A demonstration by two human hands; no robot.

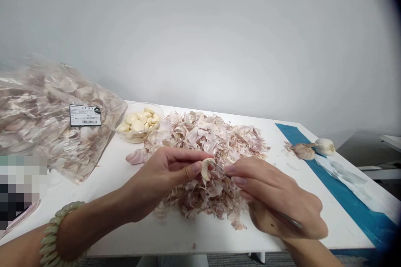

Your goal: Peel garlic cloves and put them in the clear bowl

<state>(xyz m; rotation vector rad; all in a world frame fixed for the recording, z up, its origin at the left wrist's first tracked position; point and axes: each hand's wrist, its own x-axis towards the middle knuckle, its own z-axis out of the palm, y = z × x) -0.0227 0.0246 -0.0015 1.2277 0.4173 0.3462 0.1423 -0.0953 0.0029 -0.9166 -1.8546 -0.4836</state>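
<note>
My left hand (169,175) pinches a pale garlic clove (206,168) between thumb and fingers, above a heap of garlic skins (206,133). Closed round a thin metal tool (290,219), my right hand (278,196) meets the clove from the right. The tool's end slips out beneath the palm, and its tip touches or nearly touches the clove; its exact kind is hidden by the fingers. Left of the heap lies an unpeeled pinkish piece of garlic (135,157). Behind it, a clear bowl (160,110) holds several peeled cloves (138,125).
A big clear bag of garlic skins (56,87) with a price label (85,115) stands at the left. On the right, two garlic bulbs (324,147) rest by a blue strip (332,183) on the white table (131,238). A grey wall (200,41) rises behind.
</note>
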